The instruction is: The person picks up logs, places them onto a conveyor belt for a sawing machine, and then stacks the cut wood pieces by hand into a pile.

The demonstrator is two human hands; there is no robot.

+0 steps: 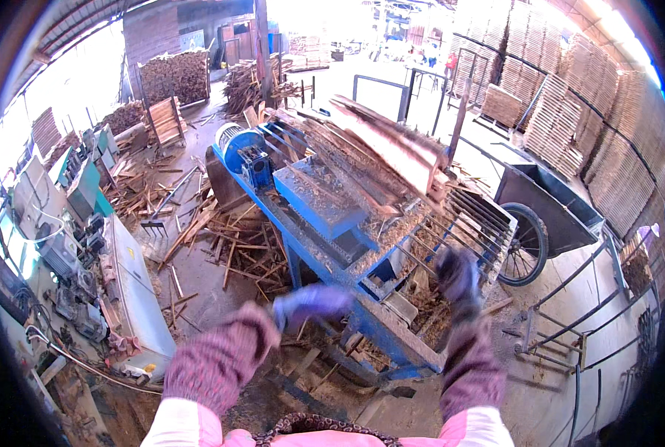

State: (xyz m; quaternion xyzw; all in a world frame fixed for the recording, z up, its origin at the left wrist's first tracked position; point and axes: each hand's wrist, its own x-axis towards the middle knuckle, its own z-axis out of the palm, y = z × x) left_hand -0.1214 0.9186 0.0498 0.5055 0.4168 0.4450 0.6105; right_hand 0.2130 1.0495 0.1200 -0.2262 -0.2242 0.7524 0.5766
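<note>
My left hand (314, 305), in a bluish-purple glove, is stretched in front of the near left side of a blue machine (325, 272). Motion smears its fingers, and nothing shows in it. My right hand (457, 274), in a dark glove, reaches over the machine's near right end, beside a rack of metal bars (470, 231). Blur hides its fingers too. Patterned sleeve covers (224, 350) wrap both forearms. Sawdust and wood strips (347, 164) lie over the machine's top, and a thick stack of bark-edged boards (399, 141) rests along its far right side.
A black two-wheeled cart (556, 208) stands to the right, near a metal-tube frame (571, 328). Scrap wood (235, 246) and a fork (153, 223) lie left of the machine. Electrical cabinets (135, 290) line the left. Tall plank stacks (615, 134) rise at the far right.
</note>
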